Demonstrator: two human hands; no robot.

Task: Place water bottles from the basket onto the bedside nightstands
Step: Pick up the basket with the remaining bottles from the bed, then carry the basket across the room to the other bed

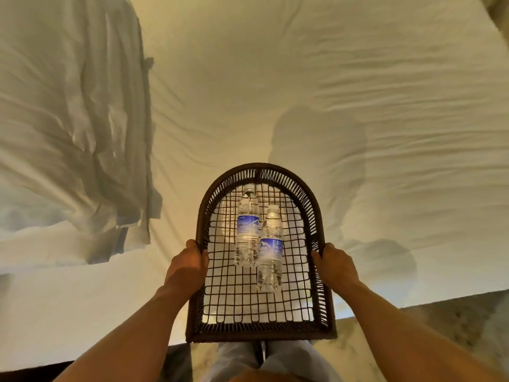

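I hold a dark brown woven basket (316, 216) with an arched far end and an open mesh floor, out over the edge of a bed. My left hand (190, 264) grips its left rim and my right hand (334, 261) grips its right rim. Two clear water bottles with blue labels lie side by side in it, caps pointing away from me: the left bottle (247, 230) sits farther from me, the right bottle (271, 249) nearer. No nightstand is in view.
A bed with a wrinkled white sheet (358, 106) fills most of the view. A crumpled duvet (68, 119) is bunched at the left. The mattress edge runs across below the basket, with patterned carpet (454, 321) at the lower right and my legs (264, 357) beneath.
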